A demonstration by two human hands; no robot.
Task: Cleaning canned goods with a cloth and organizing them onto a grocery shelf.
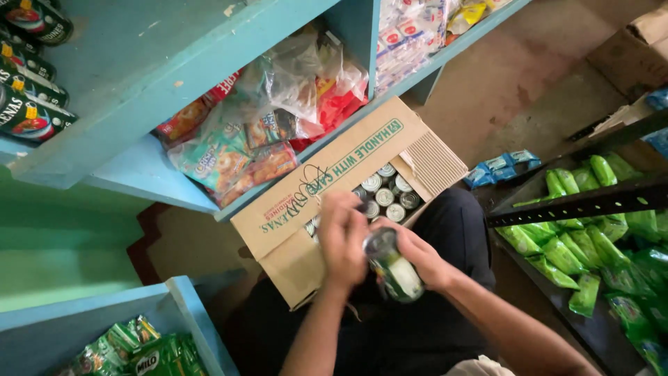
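Above the open carton [327, 209], both hands' fingers [348, 230] wrap the tin can [393, 268].

Blue wooden shelves [174, 63] (paint chipped) stand over a bare brown floor [515, 76], beside a dark metal rack [577, 205].

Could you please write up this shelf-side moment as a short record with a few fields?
Left hand: over the open cardboard box, touching the top of the can
Right hand: grips a green-labelled can
Box contents: upright cans, silver tops showing
Blue shelf: bagged snack packets
Upper left: cans lying on their sides
Right: green packets in a dark rack
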